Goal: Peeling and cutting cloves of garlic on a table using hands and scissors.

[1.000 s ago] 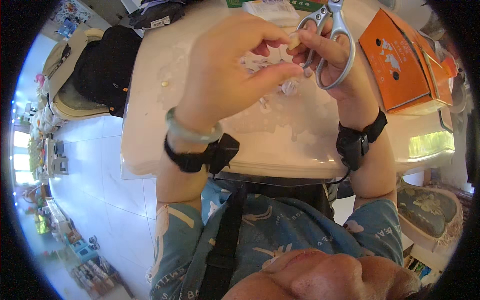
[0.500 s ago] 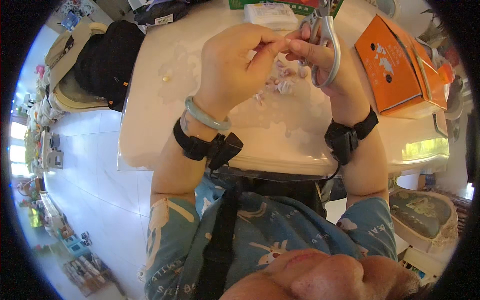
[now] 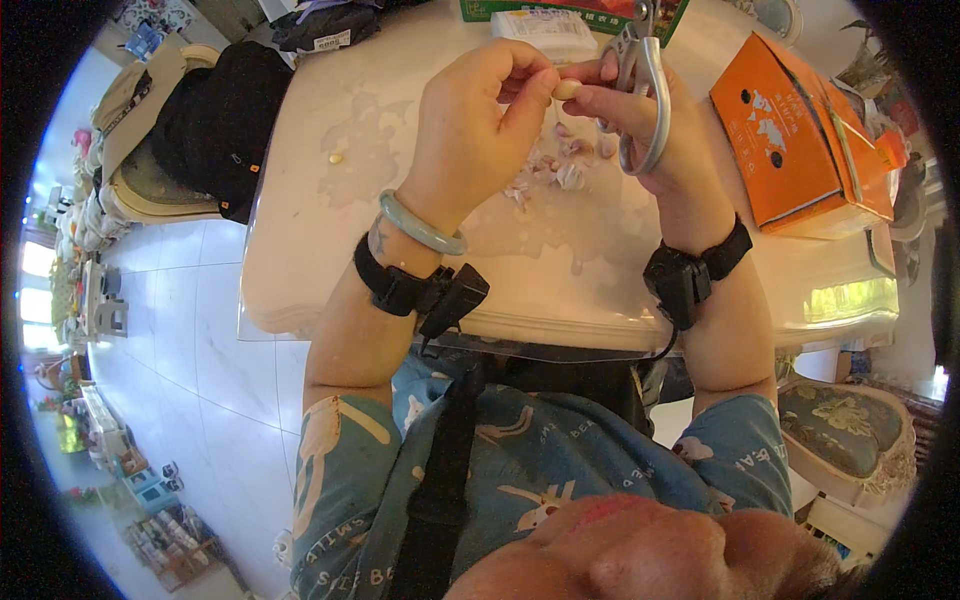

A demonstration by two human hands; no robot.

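Observation:
A pale garlic clove (image 3: 567,89) is pinched between the thumb and forefinger of my right hand (image 3: 650,115). That hand also carries a pair of metal scissors (image 3: 655,105), its handle loop hanging over the palm and the blades pointing away. My left hand (image 3: 478,115) is closed in a pinch right against the clove's left end; whether a bit of skin is between its fingertips is too small to tell. Below the hands lie several unpeeled garlic cloves (image 3: 572,176) and loose papery skins (image 3: 518,192). One bare clove (image 3: 335,158) sits apart on the left side of the table.
The pale table (image 3: 350,260) has wet-looking patches under a clear cover. An orange box (image 3: 775,140) stands at the right. At the far edge are a white packet (image 3: 545,35), a green box (image 3: 640,15) and a dark bag (image 3: 325,25). A chair with black cloth (image 3: 215,130) stands left.
My left fingers have drawn slightly back to the left, and the pale clove now shows between the hands. The scissors stay in my right hand, shifted a little.

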